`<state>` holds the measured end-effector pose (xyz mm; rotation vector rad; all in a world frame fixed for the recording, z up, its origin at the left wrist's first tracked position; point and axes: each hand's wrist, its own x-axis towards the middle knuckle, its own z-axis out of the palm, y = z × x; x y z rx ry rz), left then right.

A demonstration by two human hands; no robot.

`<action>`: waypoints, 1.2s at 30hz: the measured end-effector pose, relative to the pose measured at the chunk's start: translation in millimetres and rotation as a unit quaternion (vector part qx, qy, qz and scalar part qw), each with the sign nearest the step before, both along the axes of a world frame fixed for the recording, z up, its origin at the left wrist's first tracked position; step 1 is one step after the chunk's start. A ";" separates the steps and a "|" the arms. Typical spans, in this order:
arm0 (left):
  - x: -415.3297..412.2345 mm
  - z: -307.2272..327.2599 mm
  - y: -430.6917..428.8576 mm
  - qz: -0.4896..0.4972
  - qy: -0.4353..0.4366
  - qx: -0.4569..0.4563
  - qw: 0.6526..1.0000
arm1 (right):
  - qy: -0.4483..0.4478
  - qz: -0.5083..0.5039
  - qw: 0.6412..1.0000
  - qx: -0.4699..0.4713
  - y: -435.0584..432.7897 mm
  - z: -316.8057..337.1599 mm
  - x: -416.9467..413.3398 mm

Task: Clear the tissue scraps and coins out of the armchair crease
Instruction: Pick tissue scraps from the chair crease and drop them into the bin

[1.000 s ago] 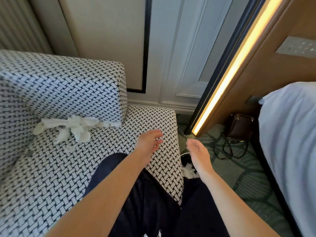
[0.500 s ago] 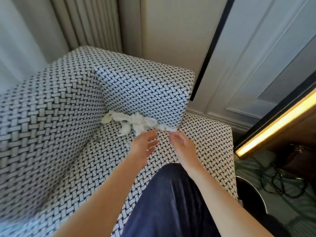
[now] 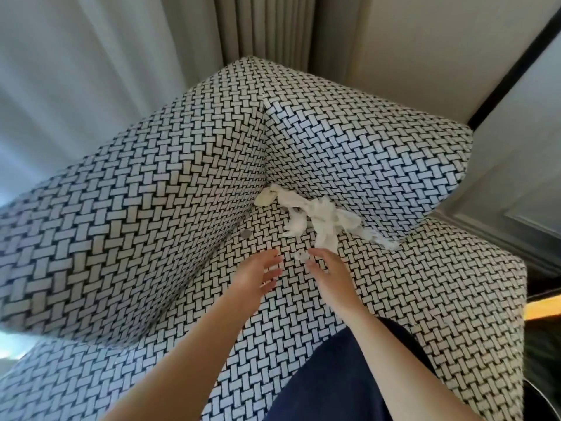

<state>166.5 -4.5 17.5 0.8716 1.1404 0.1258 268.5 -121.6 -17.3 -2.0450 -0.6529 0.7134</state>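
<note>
White tissue scraps (image 3: 321, 221) lie bunched along the crease where the armchair (image 3: 151, 208) seat meets the right arm, with a yellowish wad (image 3: 264, 199) in the corner. A small scrap (image 3: 299, 255) lies on the seat just beyond my fingertips. One grey coin (image 3: 246, 234) sits in the left crease. My left hand (image 3: 258, 273) hovers over the seat with fingers spread and holds nothing. My right hand (image 3: 329, 270) reaches toward the tissue with fingers extended; its fingertips are near the small scrap.
The armchair has a black-and-white woven pattern, with a tall back on the left and an arm (image 3: 379, 159) on the right. Curtains (image 3: 106, 56) hang behind it. A panelled wall (image 3: 516, 147) stands at the right. My dark-trousered knee (image 3: 334, 375) rests on the seat.
The view swung left from the floor and bed to the armchair corner. Both hands moved from the seat's front edge toward the tissue scraps in the crease.
</note>
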 end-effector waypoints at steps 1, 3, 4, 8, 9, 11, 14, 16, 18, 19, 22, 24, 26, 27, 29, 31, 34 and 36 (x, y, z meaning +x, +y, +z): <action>-1.3 -1.3 0.9 0.001 0.003 -0.003 1.000 | -0.006 0.005 1.000 -0.011 2.0 -3.6 3.3; -1.8 -3.5 2.4 0.009 0.010 -0.008 1.000 | -0.010 0.005 0.999 -0.040 5.4 -8.6 9.8; -1.7 -4.6 2.3 0.013 0.015 -0.012 1.000 | -0.008 -0.001 0.999 -0.053 6.1 -10.7 11.8; 0.5 -8.8 2.1 0.011 0.019 -0.025 0.999 | -0.034 0.008 0.995 -0.095 12.1 -20.7 18.6; 0.8 -9.3 1.5 0.008 0.018 -0.025 0.999 | -0.039 0.018 0.993 -0.109 12.8 -21.9 19.5; 0.9 -11.3 -0.3 0.001 0.021 -0.022 1.000 | -0.028 0.039 0.988 -0.149 12.8 -22.3 20.2; -0.5 -14.2 -3.4 -0.014 0.021 -0.015 1.000 | -0.029 0.063 0.982 -0.175 12.5 -22.4 19.3; -1.0 -15.5 -5.0 -0.015 0.021 -0.012 1.000 | -0.046 0.050 0.989 -0.130 12.2 -23.6 18.1; 0.8 -15.2 -5.3 -0.013 0.021 -0.011 1.000 | -0.062 0.018 0.995 -0.074 11.4 -22.4 17.1; 2.4 -13.9 -5.0 -0.012 0.022 -0.010 1.000 | -0.059 -0.001 0.997 -0.053 11.0 -21.0 17.1; 9.5 -9.8 -1.9 -0.014 0.019 0.007 1.000 | -0.022 -0.042 0.999 -0.005 10.9 -17.8 18.2; 14.6 -6.2 -0.5 -0.023 0.011 0.022 0.999 | -0.043 -0.033 0.999 -0.007 10.8 -18.6 19.4; 17.8 -3.8 0.5 -0.030 0.001 0.032 0.999 | -0.072 0.002 0.996 -0.044 11.6 -19.4 18.3; 19.1 -3.0 0.7 -0.034 -0.004 0.034 0.999 | -0.075 0.018 0.995 -0.069 12.0 -19.3 17.8; 20.6 -3.0 0.4 -0.036 -0.007 0.034 0.999 | -0.067 0.041 0.990 -0.115 13.1 -19.6 18.2; 20.6 -3.5 -0.4 -0.040 -0.010 0.032 0.999 | -0.058 0.044 0.987 -0.146 15.4 -19.9 19.3; 20.9 -4.9 -1.3 -0.048 -0.011 0.031 0.998 | -0.052 0.040 0.982 -0.177 16.6 -22.2 23.5; 21.2 -5.6 -1.2 -0.049 -0.008 0.031 0.998 | -0.048 0.030 0.984 -0.168 16.8 -24.1 25.7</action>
